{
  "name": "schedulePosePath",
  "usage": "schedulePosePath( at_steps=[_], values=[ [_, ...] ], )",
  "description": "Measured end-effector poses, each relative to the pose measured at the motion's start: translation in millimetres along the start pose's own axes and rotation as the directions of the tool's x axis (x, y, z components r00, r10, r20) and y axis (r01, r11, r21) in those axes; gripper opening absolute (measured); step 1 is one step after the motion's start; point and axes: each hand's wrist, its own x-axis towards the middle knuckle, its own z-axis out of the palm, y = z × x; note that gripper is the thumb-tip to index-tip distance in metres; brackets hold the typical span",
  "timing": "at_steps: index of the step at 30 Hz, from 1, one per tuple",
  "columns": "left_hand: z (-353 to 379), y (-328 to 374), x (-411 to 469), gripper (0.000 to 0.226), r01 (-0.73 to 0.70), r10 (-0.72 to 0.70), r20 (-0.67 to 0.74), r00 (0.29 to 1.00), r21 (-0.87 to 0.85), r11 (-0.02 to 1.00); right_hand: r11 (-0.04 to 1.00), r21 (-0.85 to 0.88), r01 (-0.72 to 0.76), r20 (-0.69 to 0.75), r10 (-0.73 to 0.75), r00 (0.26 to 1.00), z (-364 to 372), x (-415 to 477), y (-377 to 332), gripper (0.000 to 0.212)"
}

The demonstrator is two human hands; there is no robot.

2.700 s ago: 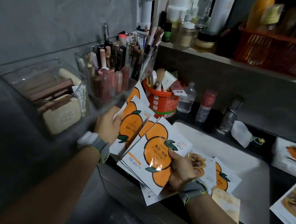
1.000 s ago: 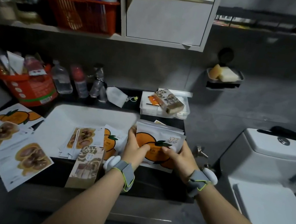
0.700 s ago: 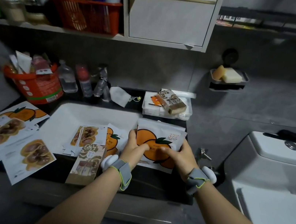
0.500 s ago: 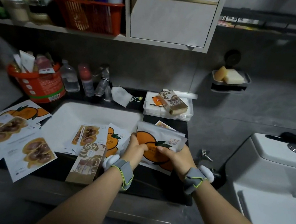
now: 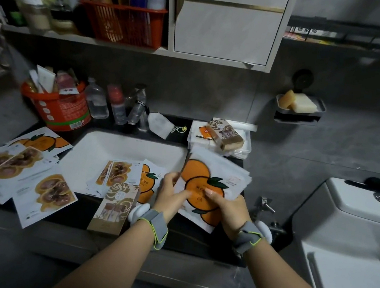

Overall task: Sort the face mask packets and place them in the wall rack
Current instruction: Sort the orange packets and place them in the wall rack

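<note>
While the left hand (image 5: pixel 171 196) and the right hand (image 5: pixel 228 208) hold it together, the stack of orange packets (image 5: pixel 213 179) sits just above the right end of the dark surface (image 5: pixel 189 237). The fingers (image 5: pixel 184 193) of the left hand are curled on the near left edge of the stack, and one finger lies across the top packet. The right thumb presses on the top packet, very close to that left finger. The other right fingers are tucked under the stack, so both hands are gripping it. The far side of the stack looks blurry. Just left of the fingers, a lone orange packet (image 5: pixel 147 182) lies at the edge of the white sink (image 5: pixel 114 149), touching some brown picture packets (image 5: pixel 115 172). A tall brown box (image 5: pixel 115 206) lies near the left wrist. Well to the left of the fingers, more brown packets (image 5: pixel 56 191) and more orange packets (image 5: pixel 41 141) are spread on the surface. Past the fingers, a small box (image 5: pixel 225 134) rests on a clear tub (image 5: pixel 244 149). A red bucket (image 5: pixel 63 107) stands far to the left, behind the sink. High up and to the right of the fingers is the dark wall rack (image 5: pixel 357 38), with some flat things in it.
</note>
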Motion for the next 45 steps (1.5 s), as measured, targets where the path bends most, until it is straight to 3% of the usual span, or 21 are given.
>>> schedulePosePath(
  at_steps=[2,3,5,7,11,15,19,21,23,27,31,39,45],
  values=[
    [-0.3,-1.9,-2.5,0.078,0.012,-0.025,-0.051,0.998,-0.243,0.97,0.967,0.254,-0.026,-0.033,0.036,0.999,4.6,0.0,-1.5,0.034],
    [1.1,-2.4,-5.0,0.08,0.053,-0.07,-0.026,0.997,-0.42,0.906,0.93,0.364,-0.055,-0.019,0.066,0.998,6.1,0.0,-3.6,0.036],
    [6.9,-3.4,-10.6,0.065,0.133,-0.085,0.103,0.991,-0.694,0.708,0.859,0.495,-0.13,0.045,0.124,0.991,9.2,-0.9,-7.9,0.039],
    [12.6,-1.1,-16.3,0.048,0.184,-0.05,0.198,0.979,-0.747,0.639,0.839,0.514,-0.178,0.109,0.142,0.984,12.0,-4.5,-8.3,0.042],
    [9.8,2.8,-14.4,0.037,0.138,-0.005,0.192,0.981,-0.687,0.714,0.884,0.435,-0.171,0.084,0.15,0.985,2.7,-5.6,-10.3,0.039],
    [-3.6,5.6,-4.8,0.028,0.069,-0.003,0.123,0.992,-0.535,0.842,0.922,0.367,-0.122,-0.034,0.145,0.989,-34.4,3.1,-19.7,0.041],
    [-12.7,9.4,4.2,0.033,-0.05,0.088,0.098,0.991,-0.336,0.94,0.998,-0.043,-0.051,-0.02,0.05,0.999,-54.6,5.8,-21.7,0.03],
    [-13.4,10.8,6.0,0.035,-0.116,0.146,0.095,0.985,-0.263,0.958,0.958,-0.288,0.004,0.016,0.0,1.0,-57.2,9.0,-23.2,0.041],
    [-11.9,9.9,7.6,0.037,-0.141,0.163,0.096,0.982,-0.206,0.968,0.903,-0.428,0.038,0.005,-0.04,0.999,-57.3,12.2,-22.9,0.053],
    [-10.3,-9.2,9.0,0.036,-0.075,0.084,0.051,0.995,-0.154,0.985,0.851,-0.52,0.073,0.053,-0.053,0.997,-58.3,9.6,-5.6,0.06],
    [-8.1,-25.2,9.1,0.052,0.014,-0.014,0.002,1.0,-0.303,0.953,0.836,-0.549,0.015,0.073,0.03,0.997,-60.1,8.3,8.2,0.068],
    [2.1,-32.6,5.6,0.051,0.093,-0.113,-0.065,0.991,-0.256,0.962,0.854,-0.512,-0.091,-0.001,0.105,0.994,-58.5,6.7,11.7,0.047],
    [-3.4,-21.8,12.1,0.029,0.099,-0.111,-0.162,0.981,-0.082,0.992,0.779,-0.623,-0.07,-0.023,0.071,0.997,-56.8,4.9,5.8,0.034]
  ],
)
